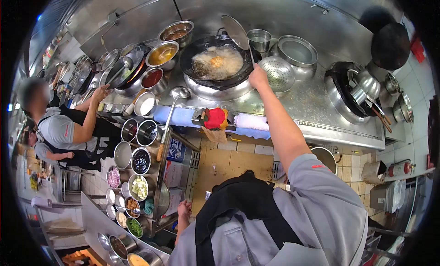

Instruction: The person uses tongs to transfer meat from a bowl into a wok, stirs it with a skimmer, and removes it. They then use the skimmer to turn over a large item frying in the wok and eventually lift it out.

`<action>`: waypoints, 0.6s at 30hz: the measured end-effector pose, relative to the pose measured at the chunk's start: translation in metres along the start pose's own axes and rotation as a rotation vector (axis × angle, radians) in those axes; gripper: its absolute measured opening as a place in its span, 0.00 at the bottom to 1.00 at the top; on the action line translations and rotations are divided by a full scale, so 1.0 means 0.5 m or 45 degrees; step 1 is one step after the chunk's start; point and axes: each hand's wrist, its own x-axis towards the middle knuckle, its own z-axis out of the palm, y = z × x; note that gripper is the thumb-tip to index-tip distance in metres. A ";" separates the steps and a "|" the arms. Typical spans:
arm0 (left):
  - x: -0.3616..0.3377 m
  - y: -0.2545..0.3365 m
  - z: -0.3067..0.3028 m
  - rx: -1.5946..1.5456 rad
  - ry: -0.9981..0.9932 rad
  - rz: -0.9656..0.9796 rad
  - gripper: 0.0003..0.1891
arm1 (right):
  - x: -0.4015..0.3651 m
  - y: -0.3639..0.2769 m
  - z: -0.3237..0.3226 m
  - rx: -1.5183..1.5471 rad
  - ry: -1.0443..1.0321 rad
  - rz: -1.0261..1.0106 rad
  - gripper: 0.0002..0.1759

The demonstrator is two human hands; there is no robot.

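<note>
My right hand (pixel 259 78) is closed around the handle of a round skimmer (pixel 235 32). Its disc is raised at the back right rim of the black wok (pixel 187 59). Inside the wok, pale, foamy oil bubbles around an orange-yellow piece of food (pixel 216 62). Just right of that hand sits a perforated metal strainer (pixel 276 74). Low at my side, my left hand (pixel 184 209) hangs near the prep shelf, its fingers loosely curled with nothing visible in them.
Left of the wok stand bowls of yellow liquid (pixel 162 54) and red sauce (pixel 154 79). A ladle (pixel 179 92) leans over the ingredient pots. A red cloth (pixel 215 118) lies on the counter's front edge. Left, a co-worker (pixel 68 124) works at another wok. A lidded pot (pixel 298 51) stands right.
</note>
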 end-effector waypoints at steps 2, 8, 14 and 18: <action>-0.003 -0.012 -0.001 -0.128 -0.016 -0.035 0.07 | 0.008 0.031 0.035 -0.004 -0.031 0.009 0.13; 0.007 -0.080 -0.031 -0.199 -0.041 -0.083 0.11 | -0.020 0.047 0.054 0.414 -0.127 0.197 0.13; -0.042 -0.104 -0.031 -0.030 -0.020 -0.058 0.12 | 0.008 -0.022 0.106 -0.050 -0.243 -0.134 0.21; -0.036 -0.083 -0.021 -0.035 -0.031 0.033 0.11 | -0.020 -0.019 0.139 -0.206 -0.213 -0.087 0.26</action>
